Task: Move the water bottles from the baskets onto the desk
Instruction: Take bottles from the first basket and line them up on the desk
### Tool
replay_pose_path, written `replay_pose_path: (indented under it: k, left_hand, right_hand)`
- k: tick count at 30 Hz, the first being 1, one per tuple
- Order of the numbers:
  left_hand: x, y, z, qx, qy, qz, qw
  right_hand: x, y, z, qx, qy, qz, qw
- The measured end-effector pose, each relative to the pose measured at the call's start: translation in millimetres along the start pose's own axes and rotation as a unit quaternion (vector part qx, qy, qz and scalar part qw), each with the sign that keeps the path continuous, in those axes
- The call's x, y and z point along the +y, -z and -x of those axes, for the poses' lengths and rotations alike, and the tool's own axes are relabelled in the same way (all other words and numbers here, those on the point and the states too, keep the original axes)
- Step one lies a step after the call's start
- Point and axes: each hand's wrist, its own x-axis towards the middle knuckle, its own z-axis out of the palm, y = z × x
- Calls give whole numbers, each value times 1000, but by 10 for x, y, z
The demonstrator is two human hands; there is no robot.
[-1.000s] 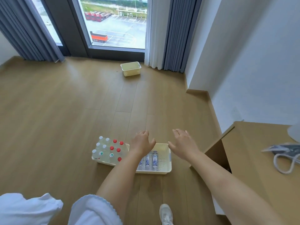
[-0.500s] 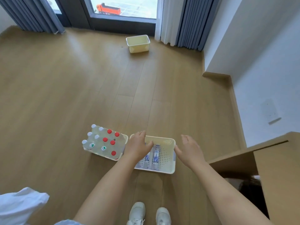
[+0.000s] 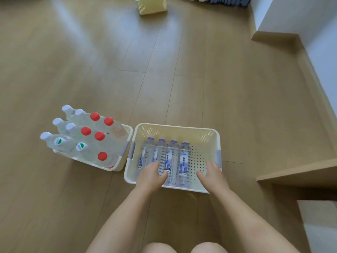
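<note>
A cream basket (image 3: 175, 128) sits on the wooden floor in front of me with several blue-labelled water bottles (image 3: 184, 159) lying side by side in it. My left hand (image 3: 151, 177) reaches over the near rim, fingers extended over the leftmost bottles. My right hand (image 3: 212, 175) hovers open over the bare right part of the basket floor. A second cream basket (image 3: 116, 166) to the left is packed with upright bottles (image 3: 85, 131) with red and white caps. The desk edge (image 3: 299, 170) shows at the right.
A third cream basket (image 3: 151, 5) stands far off on the floor by the curtains. A white wall (image 3: 321, 42) with a wooden skirting runs along the right. My knees show at the bottom edge.
The view has tilted down and closer to the baskets. Both hands have dropped from above the basket rim down into the basket, the left one over the lying bottles.
</note>
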Motion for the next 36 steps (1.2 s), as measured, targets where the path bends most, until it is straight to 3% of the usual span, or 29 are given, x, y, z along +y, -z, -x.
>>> replay_pose_path:
  k: [7,12,19,26,30,36]
  left_hand:
    - [-214,-584,-805,7,2,67,998]
    - [-342,-583,-944,17,36,103,994]
    - [-440,-626,-1122,31,61,108,992]
    - [-288,-774,-1248,-7,67,94,993]
    - [-83,-936,-1366,20,100,107,989]
    - [85,-1008,-1519,16,118,27,992]
  right_hand:
    - [217,-569,-937,-36,11,-59,998]
    - [80,-896,-1356,-45,-39,-165,984]
    - [119,-1209,-1538,-32,-81,-174,981]
    - [243,-1135,-1493,-32,-72,-245,966]
    - [333,-970,-1401,-10,-56,-281,958]
    - [550,-755,-1315,3,-50,-317,947]
